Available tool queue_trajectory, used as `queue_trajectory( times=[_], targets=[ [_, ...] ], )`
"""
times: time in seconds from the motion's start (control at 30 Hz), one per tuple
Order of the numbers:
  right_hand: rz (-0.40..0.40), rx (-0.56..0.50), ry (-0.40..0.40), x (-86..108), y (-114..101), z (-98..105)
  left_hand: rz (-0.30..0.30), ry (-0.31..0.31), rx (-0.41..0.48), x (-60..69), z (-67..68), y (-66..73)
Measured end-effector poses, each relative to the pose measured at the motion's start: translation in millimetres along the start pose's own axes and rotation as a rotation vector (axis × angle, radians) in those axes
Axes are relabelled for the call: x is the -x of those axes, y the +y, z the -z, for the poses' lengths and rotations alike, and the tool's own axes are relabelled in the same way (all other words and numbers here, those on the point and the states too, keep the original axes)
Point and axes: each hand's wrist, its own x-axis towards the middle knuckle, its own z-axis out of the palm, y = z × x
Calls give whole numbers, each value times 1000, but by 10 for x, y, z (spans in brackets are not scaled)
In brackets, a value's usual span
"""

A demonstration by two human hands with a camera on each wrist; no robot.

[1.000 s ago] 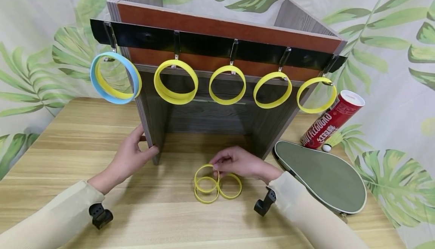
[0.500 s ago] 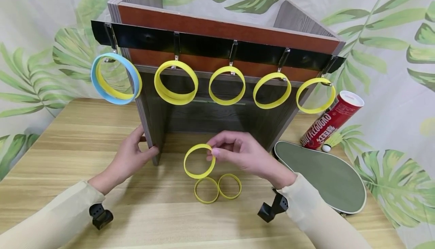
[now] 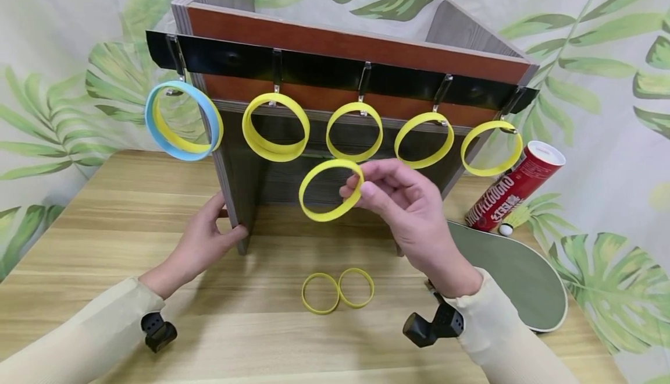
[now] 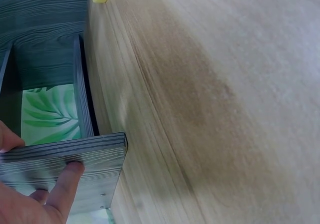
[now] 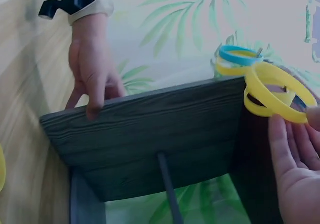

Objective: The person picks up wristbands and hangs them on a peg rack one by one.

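Observation:
My right hand pinches a yellow ring between thumb and fingers, just below the rings on the hooks. My left hand grips the lower edge of the wooden stand's left side panel; in the left wrist view its fingers lie on that panel. Five hooks on a black strip carry rings: a blue ring with a yellow one at the far left, yellow ones such as the middle ring on the others. Two yellow rings, one at left, one at right, lie side by side on the table.
Right of the stand are a red tube, leaning in view, a shuttlecock and a green racket case on the wooden table. A leaf-patterned cloth hangs behind.
My right hand has lifted one yellow ring off the table, from beside the other two, up to just under the hanging rings. My left hand has kept its hold on the panel.

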Motion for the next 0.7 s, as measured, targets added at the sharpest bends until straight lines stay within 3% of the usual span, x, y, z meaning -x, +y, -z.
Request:
queue_trajectory(
  times=[0.27,0.5,0.7],
  targets=[
    [144,-101,169,-67,-132,-85,-42,26,6,-8,-24,-16],
    [171,-144,307,-138,-195,-145,-38,20,-12,-14,-27,-14],
    [159,-156,341,-187,-197,-184,-63,26,0,-26,-37,-16]
  ],
)
